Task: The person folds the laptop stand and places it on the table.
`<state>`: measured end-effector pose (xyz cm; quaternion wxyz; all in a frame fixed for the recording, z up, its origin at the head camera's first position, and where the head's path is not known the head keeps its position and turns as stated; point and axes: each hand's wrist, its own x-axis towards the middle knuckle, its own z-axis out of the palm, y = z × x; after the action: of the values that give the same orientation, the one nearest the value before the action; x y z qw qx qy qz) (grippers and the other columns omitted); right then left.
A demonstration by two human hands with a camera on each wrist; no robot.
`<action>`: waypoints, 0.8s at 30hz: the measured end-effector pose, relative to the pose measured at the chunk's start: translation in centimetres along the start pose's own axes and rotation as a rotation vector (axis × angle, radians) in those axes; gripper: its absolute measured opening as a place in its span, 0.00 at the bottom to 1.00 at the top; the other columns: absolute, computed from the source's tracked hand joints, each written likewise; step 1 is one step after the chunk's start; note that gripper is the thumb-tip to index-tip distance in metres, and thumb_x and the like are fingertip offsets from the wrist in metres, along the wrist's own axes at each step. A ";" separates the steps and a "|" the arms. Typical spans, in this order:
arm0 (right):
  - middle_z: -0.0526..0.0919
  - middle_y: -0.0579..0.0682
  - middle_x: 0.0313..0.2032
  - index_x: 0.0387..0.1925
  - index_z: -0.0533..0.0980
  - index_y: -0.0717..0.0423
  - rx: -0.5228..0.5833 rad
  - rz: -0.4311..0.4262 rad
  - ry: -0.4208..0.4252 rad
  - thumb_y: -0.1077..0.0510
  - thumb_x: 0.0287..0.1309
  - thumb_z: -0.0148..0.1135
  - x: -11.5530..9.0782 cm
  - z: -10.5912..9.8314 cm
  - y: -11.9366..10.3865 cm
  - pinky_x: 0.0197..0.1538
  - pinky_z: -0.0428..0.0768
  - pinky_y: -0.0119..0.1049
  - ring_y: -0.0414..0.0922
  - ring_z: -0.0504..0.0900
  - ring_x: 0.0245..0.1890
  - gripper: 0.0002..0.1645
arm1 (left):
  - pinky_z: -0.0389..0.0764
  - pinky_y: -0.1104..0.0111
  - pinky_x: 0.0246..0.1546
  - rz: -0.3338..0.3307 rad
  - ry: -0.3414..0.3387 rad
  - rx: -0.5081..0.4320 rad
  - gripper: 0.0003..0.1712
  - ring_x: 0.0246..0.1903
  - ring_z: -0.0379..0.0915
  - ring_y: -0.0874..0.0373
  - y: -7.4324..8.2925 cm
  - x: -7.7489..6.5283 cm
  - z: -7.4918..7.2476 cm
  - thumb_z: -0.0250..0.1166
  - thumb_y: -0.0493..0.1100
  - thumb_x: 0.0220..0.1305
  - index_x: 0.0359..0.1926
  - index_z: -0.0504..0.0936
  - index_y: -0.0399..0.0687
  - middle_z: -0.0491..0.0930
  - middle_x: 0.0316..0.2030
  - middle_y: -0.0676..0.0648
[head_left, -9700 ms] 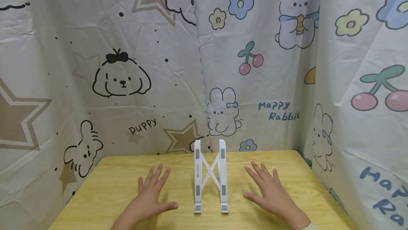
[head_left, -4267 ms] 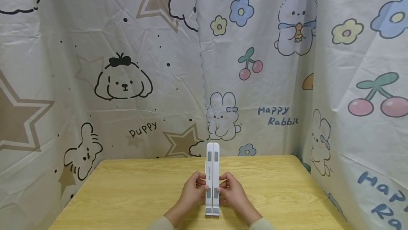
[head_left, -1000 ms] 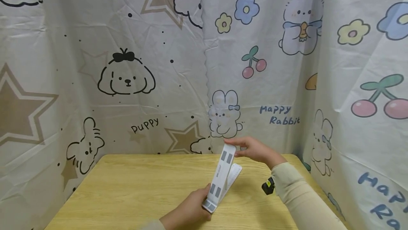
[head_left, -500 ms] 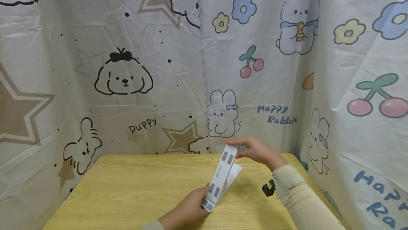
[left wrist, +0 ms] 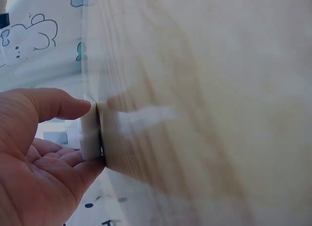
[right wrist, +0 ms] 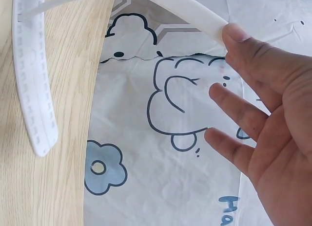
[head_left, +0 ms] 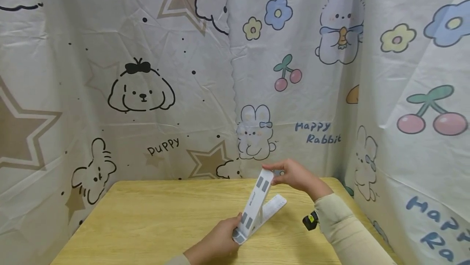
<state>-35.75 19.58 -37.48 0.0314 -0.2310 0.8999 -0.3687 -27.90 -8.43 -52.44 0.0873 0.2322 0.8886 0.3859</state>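
A white folding laptop stand (head_left: 256, 197) with grey pads is tilted over the table, its side rails together. Its upper arm is raised away from the ruled base bars (head_left: 273, 207), making a narrow V. My left hand (head_left: 222, 236) grips the hinged lower end; in the left wrist view, thumb and fingers close on the white end piece (left wrist: 89, 131) near the table edge. High on the arm, my right hand (head_left: 295, 175) pinches the tip. The right wrist view has its thumb (right wrist: 236, 33) on the arm's end and other fingers spread, with the base bar (right wrist: 34, 89) lower down.
The light wood table (head_left: 147, 216) spreads around the hands. A cartoon-printed curtain (head_left: 205, 93) hangs behind it and along the sides. A small black device (head_left: 310, 221) is at the right sleeve (head_left: 349, 228).
Earlier the stand was spread with crossed braces between open hands, then both hands squeezed its rails together. Over the last second, the gap between raised arm and base bars has widened.
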 end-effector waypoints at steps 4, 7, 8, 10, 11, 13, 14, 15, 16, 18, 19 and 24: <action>0.85 0.52 0.59 0.60 0.82 0.40 -0.012 0.036 0.019 0.62 0.52 0.77 -0.8 0.0 -0.2 0.41 0.82 0.36 0.41 0.84 0.39 0.32 | 0.79 0.70 0.44 0.001 -0.028 -0.073 0.57 0.60 0.70 0.58 -0.2 0.2 -0.3 0.66 0.19 0.39 0.77 0.62 0.41 0.67 0.74 0.44; 0.85 0.51 0.59 0.59 0.83 0.39 -0.060 0.049 0.045 0.59 0.50 0.79 -1.5 -0.2 -0.4 0.35 0.79 0.36 0.43 0.80 0.33 0.32 | 0.79 0.69 0.48 -0.004 -0.063 -0.107 0.59 0.61 0.69 0.59 -0.5 0.5 -0.7 0.66 0.20 0.39 0.77 0.63 0.45 0.67 0.74 0.47; 0.85 0.50 0.59 0.58 0.83 0.38 -0.089 0.047 0.056 0.58 0.50 0.80 -1.7 -0.2 -0.4 0.35 0.78 0.35 0.42 0.80 0.35 0.32 | 0.79 0.68 0.51 -0.004 -0.077 -0.110 0.59 0.62 0.69 0.60 -0.6 0.6 -0.8 0.66 0.20 0.39 0.77 0.63 0.46 0.68 0.73 0.47; 0.84 0.47 0.60 0.58 0.83 0.37 -0.135 0.036 0.071 0.55 0.49 0.81 -2.1 -0.2 -0.3 0.39 0.80 0.37 0.43 0.81 0.40 0.32 | 0.78 0.68 0.54 0.000 -0.101 -0.116 0.59 0.64 0.68 0.61 -0.8 0.8 -1.2 0.67 0.21 0.39 0.77 0.64 0.48 0.71 0.72 0.48; 0.84 0.47 0.60 0.58 0.83 0.36 -0.140 0.030 0.073 0.53 0.48 0.81 -2.2 -0.2 -0.3 0.40 0.80 0.40 0.45 0.81 0.42 0.32 | 0.78 0.68 0.55 0.005 -0.114 -0.120 0.59 0.64 0.68 0.61 -1.0 0.9 -1.4 0.67 0.21 0.39 0.77 0.64 0.49 0.71 0.71 0.48; 0.83 0.46 0.62 0.58 0.83 0.35 -0.148 0.015 0.073 0.51 0.49 0.81 -2.4 -0.2 -0.1 0.51 0.83 0.47 0.49 0.82 0.52 0.32 | 0.77 0.68 0.56 0.015 -0.140 -0.129 0.59 0.64 0.69 0.63 -1.3 1.1 -1.7 0.67 0.21 0.39 0.77 0.64 0.51 0.73 0.70 0.49; 0.82 0.46 0.63 0.59 0.83 0.36 -0.140 0.000 0.068 0.50 0.49 0.80 -2.5 -0.3 0.1 0.58 0.81 0.52 0.51 0.81 0.58 0.32 | 0.77 0.68 0.57 0.016 -0.154 -0.140 0.60 0.63 0.69 0.63 -1.5 1.2 -1.9 0.67 0.21 0.38 0.77 0.65 0.52 0.74 0.69 0.50; 0.80 0.47 0.64 0.60 0.83 0.37 -0.116 -0.010 0.059 0.50 0.51 0.80 -2.6 -0.3 0.3 0.62 0.79 0.57 0.54 0.80 0.62 0.32 | 0.77 0.68 0.57 0.017 -0.165 -0.155 0.60 0.63 0.70 0.64 -1.6 1.2 -2.0 0.68 0.21 0.38 0.77 0.65 0.52 0.74 0.69 0.50; 0.79 0.48 0.66 0.60 0.82 0.38 -0.090 -0.024 0.049 0.50 0.52 0.79 -2.6 -0.4 0.6 0.65 0.76 0.61 0.57 0.77 0.64 0.32 | 0.77 0.68 0.58 0.021 -0.174 -0.166 0.60 0.63 0.70 0.64 -1.7 1.3 -2.1 0.68 0.21 0.38 0.77 0.65 0.52 0.74 0.69 0.51; 0.77 0.50 0.68 0.62 0.81 0.40 -0.033 -0.049 0.028 0.49 0.55 0.77 -2.6 -0.5 1.1 0.69 0.69 0.65 0.60 0.72 0.70 0.31 | 0.77 0.66 0.61 0.029 -0.186 -0.181 0.59 0.63 0.71 0.63 -1.8 1.3 -2.2 0.69 0.22 0.39 0.77 0.66 0.53 0.75 0.68 0.50; 0.76 0.51 0.68 0.63 0.81 0.41 -0.003 -0.064 0.014 0.49 0.56 0.76 -2.6 -0.5 1.4 0.70 0.67 0.66 0.60 0.70 0.71 0.31 | 0.77 0.66 0.62 0.029 -0.189 -0.194 0.59 0.63 0.71 0.63 -1.8 1.3 -2.2 0.69 0.22 0.39 0.77 0.66 0.53 0.75 0.68 0.51; 0.79 0.49 0.66 0.65 0.79 0.45 0.111 -0.088 -0.035 0.49 0.59 0.74 -2.5 -0.5 2.3 0.68 0.72 0.63 0.59 0.74 0.68 0.31 | 0.76 0.66 0.63 0.045 -0.194 -0.210 0.58 0.62 0.72 0.64 -1.8 1.3 -2.1 0.69 0.22 0.40 0.76 0.66 0.52 0.76 0.68 0.50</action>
<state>-34.54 22.43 -38.99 0.0434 -0.2746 0.8663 -0.4151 -30.40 -10.21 -52.32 0.1880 0.2778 0.8253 0.4543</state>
